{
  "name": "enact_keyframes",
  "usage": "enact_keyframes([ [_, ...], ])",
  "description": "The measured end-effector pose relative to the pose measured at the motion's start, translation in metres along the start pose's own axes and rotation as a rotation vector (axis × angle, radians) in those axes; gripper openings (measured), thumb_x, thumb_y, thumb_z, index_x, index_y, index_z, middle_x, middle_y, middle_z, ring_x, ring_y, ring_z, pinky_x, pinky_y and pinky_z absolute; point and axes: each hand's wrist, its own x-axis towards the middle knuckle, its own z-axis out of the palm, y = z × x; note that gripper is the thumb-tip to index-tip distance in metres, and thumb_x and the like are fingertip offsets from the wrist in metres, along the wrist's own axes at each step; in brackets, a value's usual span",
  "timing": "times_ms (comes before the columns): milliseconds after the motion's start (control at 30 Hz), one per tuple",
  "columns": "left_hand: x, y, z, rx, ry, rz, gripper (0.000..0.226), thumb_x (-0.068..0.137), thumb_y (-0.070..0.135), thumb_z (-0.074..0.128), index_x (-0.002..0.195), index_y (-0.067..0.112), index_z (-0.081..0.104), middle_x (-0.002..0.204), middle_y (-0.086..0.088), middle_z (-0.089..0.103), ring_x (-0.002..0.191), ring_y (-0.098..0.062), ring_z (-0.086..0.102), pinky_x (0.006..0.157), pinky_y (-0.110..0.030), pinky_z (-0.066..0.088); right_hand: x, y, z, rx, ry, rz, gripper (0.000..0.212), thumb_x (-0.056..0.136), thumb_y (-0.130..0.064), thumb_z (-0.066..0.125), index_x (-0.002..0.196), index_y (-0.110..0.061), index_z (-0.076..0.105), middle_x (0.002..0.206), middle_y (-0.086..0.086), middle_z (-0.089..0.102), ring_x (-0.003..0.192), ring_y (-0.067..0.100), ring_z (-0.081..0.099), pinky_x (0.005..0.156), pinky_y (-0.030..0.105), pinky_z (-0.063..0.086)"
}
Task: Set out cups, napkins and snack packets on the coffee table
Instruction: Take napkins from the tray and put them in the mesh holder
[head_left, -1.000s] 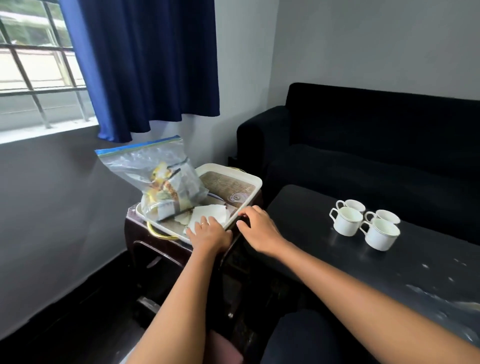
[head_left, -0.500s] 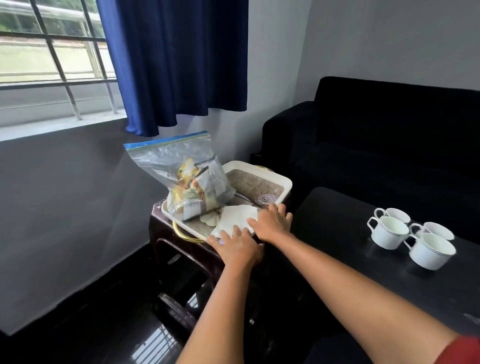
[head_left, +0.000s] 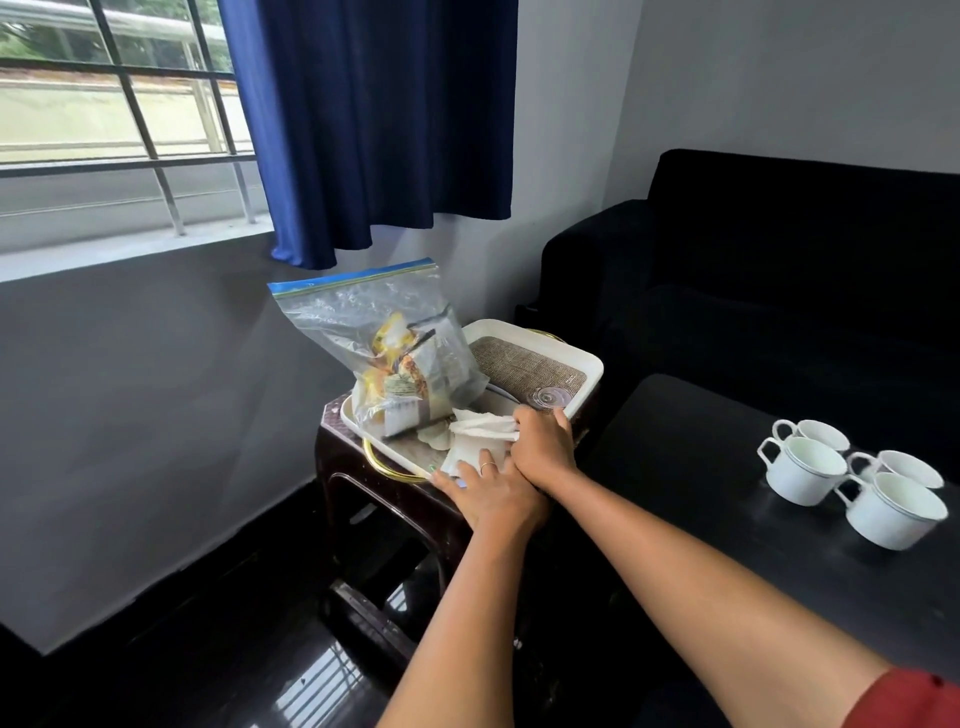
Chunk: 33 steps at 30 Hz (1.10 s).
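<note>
Both hands meet at the near edge of the tray (head_left: 587, 366). Right hand (head_left: 540, 447) curls its fingers around the white napkins (head_left: 480, 434); left hand (head_left: 491, 493) lies flat with fingers spread on their lower part. How many napkins is hard to tell. One zip bag (head_left: 384, 348) of snack packets stands in the tray's left part. Four cups (head_left: 852, 480) stand on the coffee table (head_left: 701, 467), near its far edge.

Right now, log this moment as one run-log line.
step: lifting napkins from tray | right hand: pinching top napkin | left hand: pressing stack | cups: on coffee table | snack bag: on tray
</note>
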Motion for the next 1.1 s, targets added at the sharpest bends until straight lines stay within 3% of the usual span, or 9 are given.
enact_keyframes([
  [133,-0.003,0.003,-0.002,-0.08,0.087,-0.009,0.052,0.095,0.042,0.035,0.144,0.026,0.029,0.153,-0.004,0.024,0.141,-0.028,0.02,0.111,-0.061,-0.001,-0.001,0.0,-0.005,0.319,0.021,0.083,0.032,0.078,0.006,0.044,0.105,-0.005,0.054,0.11,0.017,0.064,0.103,0.034,0.058,0.084,0.035,0.043],
  [267,-0.002,0.004,-0.007,-0.278,0.193,-0.025,0.051,0.094,0.044,0.039,0.14,0.023,0.036,0.157,-0.005,0.02,0.141,-0.027,0.023,0.111,-0.058,0.006,0.003,0.001,-0.014,0.535,0.115,0.237,0.028,0.08,0.008,0.039,0.096,-0.009,0.055,0.102,0.01,0.062,0.09,0.027,0.057,0.069,0.026,0.038],
  [400,-0.001,0.009,-0.015,-0.659,0.429,-0.102,0.038,0.093,0.033,0.036,0.127,0.019,0.045,0.142,-0.008,0.04,0.125,-0.028,0.042,0.102,-0.05,0.028,0.004,0.006,-0.031,0.875,0.161,0.439,0.025,0.082,0.007,0.039,0.093,-0.006,0.057,0.092,0.009,0.06,0.081,0.021,0.055,0.057,0.025,0.041],
  [600,0.0,0.019,-0.027,-1.241,0.589,-0.26,0.028,0.096,0.029,0.03,0.115,0.017,0.047,0.121,-0.01,0.051,0.108,-0.029,0.048,0.084,-0.036,0.033,-0.02,0.042,-0.064,1.26,0.012,0.595,0.015,0.091,0.003,0.046,0.096,-0.007,0.056,0.096,0.01,0.061,0.086,0.025,0.062,0.077,0.04,0.056],
  [700,-0.002,0.03,-0.033,-1.48,0.391,-0.354,0.03,0.095,0.03,0.032,0.116,0.015,0.048,0.105,-0.003,0.053,0.098,-0.026,0.049,0.076,-0.032,0.034,-0.04,0.063,-0.084,1.396,-0.035,0.599,0.014,0.093,0.002,0.048,0.089,-0.009,0.056,0.087,0.007,0.061,0.071,0.019,0.059,0.049,0.027,0.053],
  [800,-0.01,0.036,-0.039,-1.693,-0.275,-0.307,0.035,0.091,0.042,0.042,0.109,0.014,0.053,0.101,0.0,0.06,0.099,-0.023,0.057,0.083,-0.039,0.041,-0.064,0.085,-0.1,1.415,-0.089,0.585,0.01,0.092,0.001,0.051,0.093,-0.006,0.058,0.088,0.01,0.062,0.073,0.021,0.06,0.057,0.032,0.051],
  [867,-0.014,0.042,-0.034,-1.606,-0.517,-0.139,0.04,0.087,0.048,0.047,0.103,0.014,0.058,0.094,-0.003,0.064,0.093,-0.022,0.061,0.085,-0.045,0.044,-0.08,0.099,-0.107,1.417,-0.123,0.572,0.009,0.091,0.001,0.052,0.094,-0.004,0.059,0.088,0.011,0.063,0.074,0.022,0.061,0.059,0.032,0.051],
  [1033,-0.021,0.056,-0.023,-1.402,-0.728,0.185,0.054,0.08,0.047,0.06,0.117,0.007,0.063,0.105,-0.011,0.069,0.099,-0.026,0.065,0.092,-0.044,0.051,-0.115,0.134,-0.12,1.397,-0.131,0.581,0.016,0.087,0.004,0.057,0.101,0.0,0.063,0.088,0.011,0.067,0.076,0.023,0.065,0.062,0.032,0.053],
  [1100,-0.023,0.059,-0.021,-1.387,-0.764,0.278,0.054,0.074,0.042,0.069,0.116,0.009,0.063,0.105,-0.008,0.07,0.094,-0.022,0.067,0.082,-0.038,0.055,-0.125,0.144,-0.123,1.422,-0.121,0.592,0.017,0.086,0.004,0.057,0.099,-0.001,0.064,0.086,0.011,0.069,0.075,0.023,0.066,0.063,0.032,0.054],
])
